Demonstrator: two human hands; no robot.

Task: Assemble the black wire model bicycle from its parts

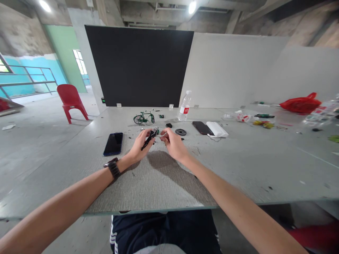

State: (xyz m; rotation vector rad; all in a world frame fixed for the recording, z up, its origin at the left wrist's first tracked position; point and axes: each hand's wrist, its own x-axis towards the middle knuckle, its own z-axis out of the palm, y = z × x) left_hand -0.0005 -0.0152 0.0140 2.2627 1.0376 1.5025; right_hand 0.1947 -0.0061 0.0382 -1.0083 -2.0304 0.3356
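Note:
In my left hand (138, 145) is a slim black piece with silvery parts (147, 141) at its upper end, its exact kind unclear. My right hand (175, 144) pinches a thin light-coloured rod (159, 136), whose tip points at the silvery end. Just beyond both hands a green model bicycle (144, 118) stands upright on the table. A small spoked black wheel (180, 132) lies flat beside my right hand, and a small black piece (168, 125) lies behind the hands. Some small parts between and behind my fingers are partly hidden.
A dark phone (113, 144) lies left of my hands. To the right are another phone (201, 127), a white pouch-like item (217, 129) and an upright water bottle (184, 107). Farther right sit a red plastic bag (301, 104) and scattered wrappers. A black panel (140, 67) stands behind.

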